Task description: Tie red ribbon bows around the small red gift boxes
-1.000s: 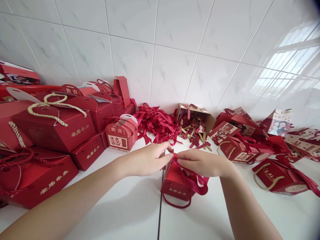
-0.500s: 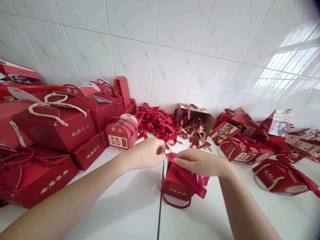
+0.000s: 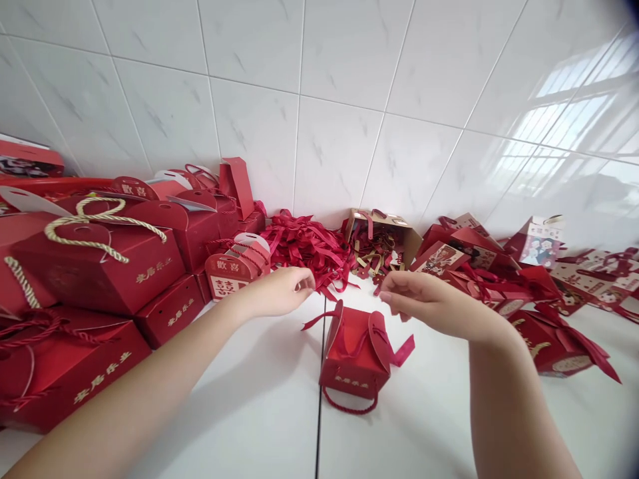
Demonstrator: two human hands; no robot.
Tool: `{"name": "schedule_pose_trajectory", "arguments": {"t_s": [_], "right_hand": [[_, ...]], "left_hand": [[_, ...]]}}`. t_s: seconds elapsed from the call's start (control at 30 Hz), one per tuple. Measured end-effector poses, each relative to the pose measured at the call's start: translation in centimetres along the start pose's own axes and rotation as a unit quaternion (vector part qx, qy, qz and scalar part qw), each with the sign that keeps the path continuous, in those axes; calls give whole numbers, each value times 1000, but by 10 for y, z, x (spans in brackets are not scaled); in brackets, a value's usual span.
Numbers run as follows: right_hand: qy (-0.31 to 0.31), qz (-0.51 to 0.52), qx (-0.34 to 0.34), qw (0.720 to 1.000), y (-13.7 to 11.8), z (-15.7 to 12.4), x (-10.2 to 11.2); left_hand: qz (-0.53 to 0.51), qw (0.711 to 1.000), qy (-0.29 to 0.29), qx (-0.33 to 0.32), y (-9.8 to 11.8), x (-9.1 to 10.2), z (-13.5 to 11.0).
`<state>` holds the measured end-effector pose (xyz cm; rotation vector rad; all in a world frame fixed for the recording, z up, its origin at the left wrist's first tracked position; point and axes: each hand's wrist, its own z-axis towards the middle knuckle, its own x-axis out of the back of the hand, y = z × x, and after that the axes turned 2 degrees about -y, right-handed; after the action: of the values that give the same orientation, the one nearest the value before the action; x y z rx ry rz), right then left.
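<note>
A small red gift box (image 3: 354, 356) with gold characters stands on the white surface between my hands. Its top flaps are partly raised, and a dark-red ribbon (image 3: 402, 350) runs across the top, its ends sticking out at both sides. A twisted red cord handle (image 3: 349, 410) hangs at its front. My left hand (image 3: 285, 291) hovers to the upper left of the box, fingers loosely curled with a gap to the thumb, nothing seen in it. On the upper right, my right hand (image 3: 424, 296) is raised off the box, its fingers half bent and holding nothing visible.
Stacked red gift boxes (image 3: 104, 266) fill the left side. Against the tiled wall lie a heap of red ribbons (image 3: 309, 246) and an open carton (image 3: 410, 234) of small tags. More decorated boxes (image 3: 549, 339) with ribbons sit at right.
My right hand has let go of the ribbon and moved up and right off the box. My left hand has drawn back leftward. The ribbon now lies across the flaps.
</note>
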<state>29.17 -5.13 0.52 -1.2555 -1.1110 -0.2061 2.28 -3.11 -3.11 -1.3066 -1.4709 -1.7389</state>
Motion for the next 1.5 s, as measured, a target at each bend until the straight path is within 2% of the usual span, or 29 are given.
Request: {"name": "schedule_pose_trajectory", "arguments": {"t_s": [0.07, 0.17, 0.27, 0.33, 0.5, 0.6, 0.7, 0.83, 0.9, 0.97, 1.03, 1.1, 1.17, 1.33, 1.5], "right_hand": [[-2, -24, -30, 999, 7, -9, 3], [-36, -34, -76, 996, 25, -14, -6], [-26, 41, -117, 992, 46, -11, -28], [1, 120, -118, 986, 56, -9, -43], [1, 281, -110, 953, 73, -18, -65], [33, 318, -98, 942, 80, -28, -64], [69, 336, -86, 936, 84, -36, -57], [97, 313, -94, 940, 84, -36, -52], [98, 305, -99, 942, 85, -33, -55], [93, 301, -104, 943, 87, -30, -61], [87, 295, -106, 945, 88, -29, -64], [87, 285, -104, 949, 87, -30, -64], [93, 272, -98, 953, 86, -32, -59], [108, 244, -79, 961, 83, -36, -47], [88, 244, -64, 964, 95, -29, -64]], "left_hand": [[-115, 991, -53, -48, 2, 0, 3], [-286, 943, -152, -79, 2, -8, 8], [-344, 914, -201, -79, 2, -20, 14], [-354, 910, -200, -78, 1, -24, 16], [-350, 928, -121, -50, -2, -14, 16], [-330, 939, -91, -41, -7, -3, 12], [-309, 947, -86, -23, -15, 3, 7], [-283, 955, -85, -4, -28, -6, 5], [-261, 964, -55, -10, -33, -15, 6], [-226, 974, 6, -28, -37, -26, 5], [-177, 978, 93, -54, -39, -34, 1], [-117, 972, 180, -92, -40, -38, -6], [-55, 960, 237, -137, -40, -38, -14], [60, 927, 294, -226, -39, -42, -30], [112, 914, 287, -264, -44, -70, -31]]}}
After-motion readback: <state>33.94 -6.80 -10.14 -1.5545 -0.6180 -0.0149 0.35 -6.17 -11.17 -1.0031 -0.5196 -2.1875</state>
